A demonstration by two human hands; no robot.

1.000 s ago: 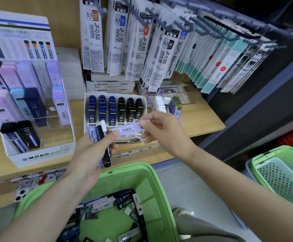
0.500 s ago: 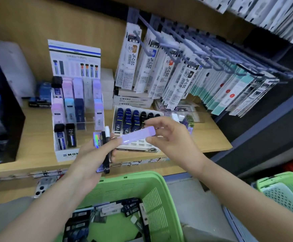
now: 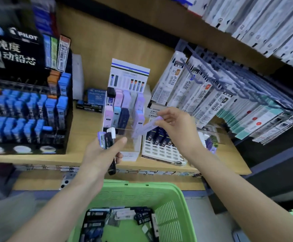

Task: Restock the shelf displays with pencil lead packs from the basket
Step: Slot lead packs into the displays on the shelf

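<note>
My right hand [image 3: 175, 126] pinches a lilac pencil lead pack [image 3: 144, 128] and holds it tilted over the right front of the white tiered display [image 3: 124, 109], close to the lilac packs standing there. My left hand [image 3: 100, 154] grips a bunch of packs [image 3: 107, 138], black, white and purple, just in front of the display's lower left. The green basket [image 3: 170, 203] sits below my arms with several dark and white packs [image 3: 121, 217] lying in it.
A black Pilot rack [image 3: 25, 109] full of blue lead cases fills the shelf's left. A white tray of dark blue packs [image 3: 159, 145] stands right of the display. Refill packs hang on hooks [image 3: 212, 95] at right. The wooden shelf edge [image 3: 107, 163] runs above the basket.
My view has swung left and up, bringing the Pilot rack into sight. My right hand has carried the lilac pack away from my left hand, up toward the tiered display.
</note>
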